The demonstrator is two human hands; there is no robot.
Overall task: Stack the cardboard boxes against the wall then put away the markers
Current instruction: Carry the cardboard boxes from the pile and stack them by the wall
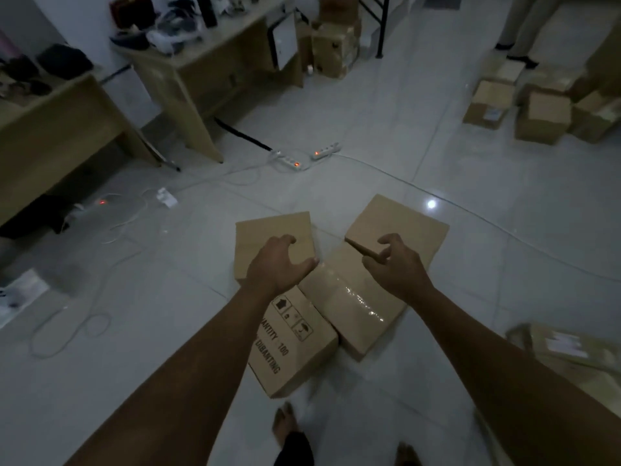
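Two cardboard boxes lie side by side on the white tiled floor in front of me. The left box (pixel 295 344) has black print on its side and a raised flap (pixel 272 230). The right box (pixel 356 307) has clear tape along it and a raised flap (pixel 403 223). My left hand (pixel 279 264) hovers over the left box with fingers curled apart, holding nothing. My right hand (pixel 395 264) hovers over the right box, fingers loosely spread, empty. No markers are visible.
Power strips (pixel 295 161) and loose white cables (pixel 100 264) cross the floor ahead. Wooden desks (pixel 188 82) stand at the left. More boxes sit far right (pixel 537 116), at the back (pixel 336 45) and near right (pixel 571 351). A person's legs (pixel 517 28) stand top right. My feet (pixel 285 425) are below.
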